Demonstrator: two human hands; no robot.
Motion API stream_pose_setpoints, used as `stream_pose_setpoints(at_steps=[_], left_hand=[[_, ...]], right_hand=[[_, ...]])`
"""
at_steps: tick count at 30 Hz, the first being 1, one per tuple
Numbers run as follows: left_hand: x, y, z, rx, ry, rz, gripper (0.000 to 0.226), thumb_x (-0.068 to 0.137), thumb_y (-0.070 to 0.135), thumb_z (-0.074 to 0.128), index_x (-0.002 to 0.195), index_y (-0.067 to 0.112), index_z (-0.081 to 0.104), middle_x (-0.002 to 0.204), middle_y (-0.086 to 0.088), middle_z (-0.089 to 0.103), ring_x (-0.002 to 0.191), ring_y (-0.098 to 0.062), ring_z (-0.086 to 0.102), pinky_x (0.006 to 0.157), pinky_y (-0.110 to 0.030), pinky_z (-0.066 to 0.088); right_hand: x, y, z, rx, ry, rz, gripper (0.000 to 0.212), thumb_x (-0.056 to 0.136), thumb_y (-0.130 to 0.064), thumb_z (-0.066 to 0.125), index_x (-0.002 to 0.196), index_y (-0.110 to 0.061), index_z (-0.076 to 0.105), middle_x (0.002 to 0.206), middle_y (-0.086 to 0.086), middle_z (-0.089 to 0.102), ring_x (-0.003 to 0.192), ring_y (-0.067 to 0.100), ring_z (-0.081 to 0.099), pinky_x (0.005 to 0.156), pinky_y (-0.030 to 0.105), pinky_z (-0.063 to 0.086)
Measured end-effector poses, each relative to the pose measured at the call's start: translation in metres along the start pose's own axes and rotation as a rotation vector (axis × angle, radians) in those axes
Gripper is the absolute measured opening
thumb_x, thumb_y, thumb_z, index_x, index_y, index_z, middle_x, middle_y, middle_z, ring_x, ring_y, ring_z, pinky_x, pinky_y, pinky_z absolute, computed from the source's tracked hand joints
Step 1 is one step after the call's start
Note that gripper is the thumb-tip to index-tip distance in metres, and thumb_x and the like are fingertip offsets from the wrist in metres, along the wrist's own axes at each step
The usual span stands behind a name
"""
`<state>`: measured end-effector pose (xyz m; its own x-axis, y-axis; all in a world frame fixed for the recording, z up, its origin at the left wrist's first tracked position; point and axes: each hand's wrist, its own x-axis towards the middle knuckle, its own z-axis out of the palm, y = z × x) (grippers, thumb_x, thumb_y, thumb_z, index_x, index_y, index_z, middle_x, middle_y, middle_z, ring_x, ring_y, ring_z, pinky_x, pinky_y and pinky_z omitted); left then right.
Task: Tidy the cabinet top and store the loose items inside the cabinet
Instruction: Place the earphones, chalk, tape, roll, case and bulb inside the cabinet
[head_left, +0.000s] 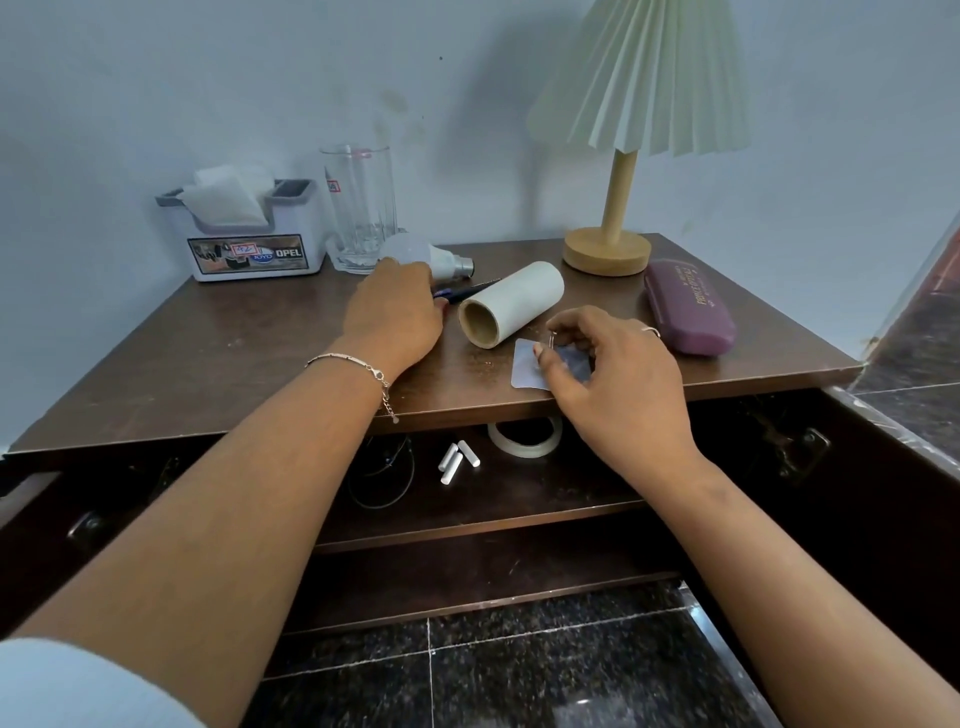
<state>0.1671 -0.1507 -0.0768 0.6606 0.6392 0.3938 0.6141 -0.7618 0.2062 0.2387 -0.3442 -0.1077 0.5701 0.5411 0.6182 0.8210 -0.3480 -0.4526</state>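
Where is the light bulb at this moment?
In the head view, the light bulb lies on its side at the back of the cabinet top, just in front of the drinking glass, with the left hand right before it.

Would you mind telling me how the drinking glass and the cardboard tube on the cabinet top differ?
The drinking glass stands upright at the back by the wall; the cardboard tube lies on its side nearer the front edge. The glass is clear and ribbed, while the tube is opaque, cream outside and brown inside. The glass's opening faces up; the tube's faces the camera. Both are hollow, look empty, and rest on the cabinet top.
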Motion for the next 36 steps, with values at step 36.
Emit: stream_pose_setpoints(at_steps=[36], left_hand=[[-0.170,-0.043,-0.066,-1.269,-0.328,-0.271,0.015,0.069,0.034,0.075,0.074,0.021,0.071,0.070,0.004,0.062,0.061,-0.005,0.049,0.056,-0.017,0.040]], right_hand=[[-0.098,-0.008,-0.041,0.455,0.156,0.118,0.010,0.090,-0.019,0.068,0.097,-0.026,0.068,0.091,-0.017,0.070,0.089,0.004,0.068,0.079,0.025,0.054]])
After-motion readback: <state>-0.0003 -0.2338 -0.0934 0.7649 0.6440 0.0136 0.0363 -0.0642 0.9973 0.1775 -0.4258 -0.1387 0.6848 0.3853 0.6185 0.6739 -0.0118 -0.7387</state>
